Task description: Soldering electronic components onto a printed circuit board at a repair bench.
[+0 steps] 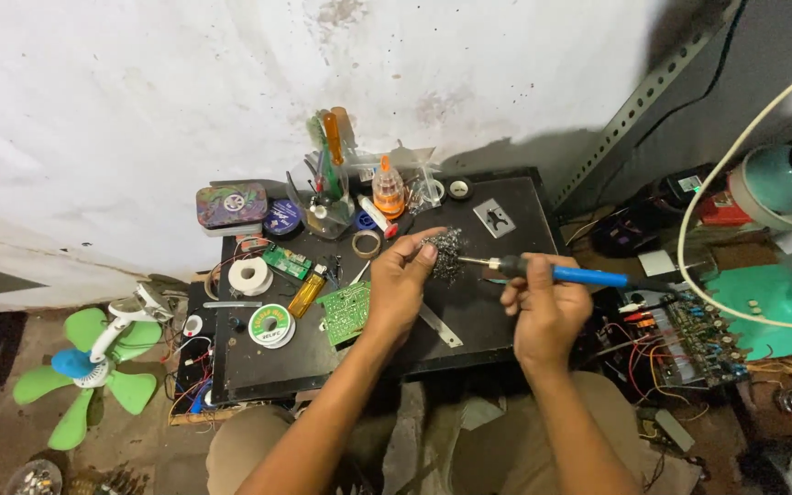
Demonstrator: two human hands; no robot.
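My left hand [402, 280] holds a tangled ball of metal wire wool [445, 251] above a black work mat [497, 312]. My right hand [543, 307] grips a blue-handled soldering iron [568, 273], whose tip is pushed into the wire wool. A green circuit board [345, 312] lies on the mat just left of my left wrist. A flat metal strip [440, 326] lies below my left hand.
On the mat's left are a solder spool [271, 325], a white tape roll [250, 275], a yellow lighter [307, 291] and a small green board [287, 262]. At the back stand an orange-capped bottle [388, 191] and a tool holder [327, 197]. A green fan [93, 362] lies left; a wired board [689, 339] right.
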